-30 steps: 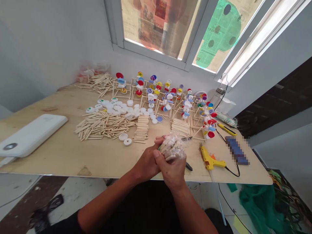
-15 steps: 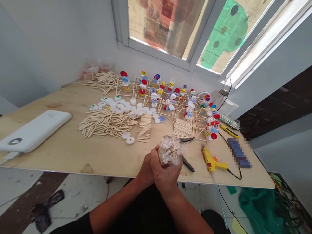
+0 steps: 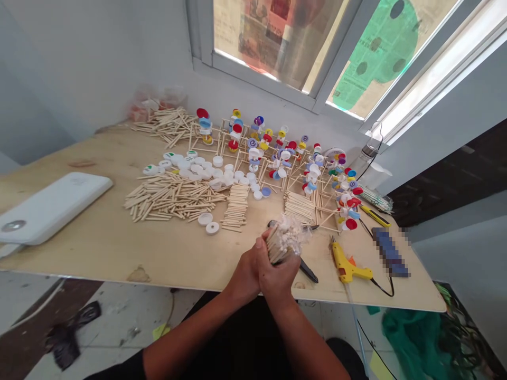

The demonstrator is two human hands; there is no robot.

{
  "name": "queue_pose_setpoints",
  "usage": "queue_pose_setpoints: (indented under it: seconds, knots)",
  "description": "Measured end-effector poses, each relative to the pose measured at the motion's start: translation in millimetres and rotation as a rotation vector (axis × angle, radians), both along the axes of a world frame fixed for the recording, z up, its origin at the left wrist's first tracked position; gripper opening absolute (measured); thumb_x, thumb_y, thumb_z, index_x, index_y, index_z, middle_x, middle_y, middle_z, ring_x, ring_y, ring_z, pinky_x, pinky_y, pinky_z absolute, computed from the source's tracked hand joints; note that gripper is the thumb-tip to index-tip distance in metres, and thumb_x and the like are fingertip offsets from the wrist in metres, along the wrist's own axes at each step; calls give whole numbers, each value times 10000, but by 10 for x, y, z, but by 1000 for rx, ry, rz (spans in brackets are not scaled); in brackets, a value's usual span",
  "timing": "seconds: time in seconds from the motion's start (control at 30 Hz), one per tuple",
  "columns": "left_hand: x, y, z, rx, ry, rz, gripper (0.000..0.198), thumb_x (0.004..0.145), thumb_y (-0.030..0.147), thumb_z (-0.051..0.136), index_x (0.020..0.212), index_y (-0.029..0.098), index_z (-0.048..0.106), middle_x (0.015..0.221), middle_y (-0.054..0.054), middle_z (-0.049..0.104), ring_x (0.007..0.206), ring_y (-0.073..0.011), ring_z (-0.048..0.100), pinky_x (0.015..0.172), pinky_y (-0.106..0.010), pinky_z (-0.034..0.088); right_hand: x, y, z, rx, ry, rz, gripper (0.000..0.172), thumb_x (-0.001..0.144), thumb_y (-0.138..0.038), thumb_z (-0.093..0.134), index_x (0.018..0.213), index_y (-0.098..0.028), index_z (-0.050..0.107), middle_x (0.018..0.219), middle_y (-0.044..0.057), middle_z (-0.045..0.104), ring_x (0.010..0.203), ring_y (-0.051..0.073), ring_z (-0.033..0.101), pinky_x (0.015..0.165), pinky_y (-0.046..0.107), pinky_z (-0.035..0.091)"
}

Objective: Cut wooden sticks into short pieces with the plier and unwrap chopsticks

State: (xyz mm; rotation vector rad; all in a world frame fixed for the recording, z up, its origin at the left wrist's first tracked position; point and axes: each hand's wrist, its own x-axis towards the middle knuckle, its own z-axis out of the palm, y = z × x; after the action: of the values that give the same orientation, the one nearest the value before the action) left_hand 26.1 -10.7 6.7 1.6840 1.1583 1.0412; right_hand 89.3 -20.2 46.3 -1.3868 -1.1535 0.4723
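Note:
A bundle of wooden sticks (image 3: 277,245) in clear crinkled plastic is clasped between both hands near the table's front edge. My left hand (image 3: 247,272) is wrapped round its left side, and my right hand (image 3: 279,274) closes round it from below and the right. Black-handled pliers (image 3: 308,270) lie partly hidden behind the bundle. A small stack of sticks (image 3: 235,207) is just beyond my hands to the left, with another stack (image 3: 299,207) behind the bundle. Two white caps (image 3: 212,228) rest left of my hands.
Stick frames with coloured caps (image 3: 253,153) stand along the back. A large stick pile (image 3: 170,198) and white caps (image 3: 196,169) lie left of centre. A yellow glue gun (image 3: 346,264), cutter (image 3: 375,215) and phone (image 3: 390,252) are right; a white power bank (image 3: 59,206) is far left.
Both hands have moved slightly right with the bundle. It has tilted, so the sides of the sticks now show at its left. The view has shifted a little.

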Motion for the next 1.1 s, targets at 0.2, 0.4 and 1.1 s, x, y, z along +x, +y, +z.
queue_pose_setpoints:
  seconds: [0.2,0.4,1.1]
  knots:
    - [-40,-65,32,10,-14,-50,362,843,263,529,1195,183,522,1099,-91,683,980,-252,676,904,-315,523,-12,-18,53,43,110,-70,246,730,-388,666,789,-151,629,706,83,702,688,243,683,674,385,577]
    - [-140,-206,119,12,23,-160,535,769,213,603,1281,242,451,1208,-66,659,1053,-235,656,872,-309,531,102,-92,163,65,305,-57,244,745,-356,681,885,-187,575,812,43,646,694,189,635,690,361,557]
    - [-623,-85,11,44,282,151,148,751,318,492,865,226,515,585,57,558,475,-143,504,489,-232,414,1162,-208,385,-39,-75,52,390,842,-367,603,1202,-218,609,1142,112,661,1060,259,624,878,440,514]
